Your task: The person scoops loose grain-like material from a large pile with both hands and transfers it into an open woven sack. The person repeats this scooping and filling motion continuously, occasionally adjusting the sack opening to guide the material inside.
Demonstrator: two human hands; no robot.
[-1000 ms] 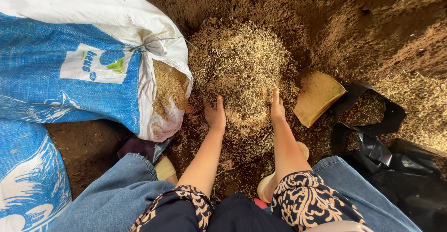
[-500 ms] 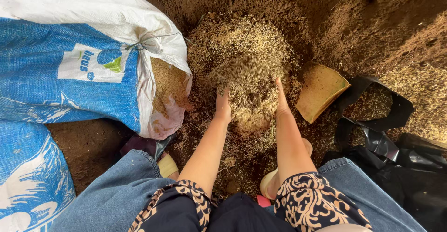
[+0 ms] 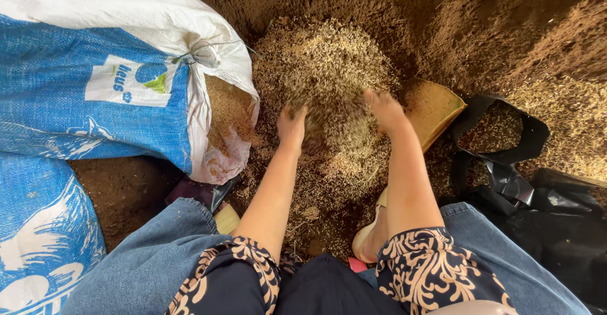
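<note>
A heap of pale rice husks (image 3: pixel 325 68) lies on brown soil in front of me. My left hand (image 3: pixel 291 127) and my right hand (image 3: pixel 384 110) are cupped on either side of a clump of husks (image 3: pixel 335 125), lifting it a little off the heap, and some husks fall from between the hands. The fingertips are partly buried in the husks. Both forearms reach out from patterned sleeves above my denim-clad knees.
A blue and white woven sack (image 3: pixel 120 75) lies open at the left, husks showing in its mouth (image 3: pixel 227 109). A second blue sack (image 3: pixel 38 226) is at the lower left. A yellow scoop (image 3: pixel 436 109) and a black plastic bag (image 3: pixel 506 144) with husks are at the right.
My hands have dug into the heap, drawn closer together and risen with a clump of husks between them. The view has tilted slightly.
</note>
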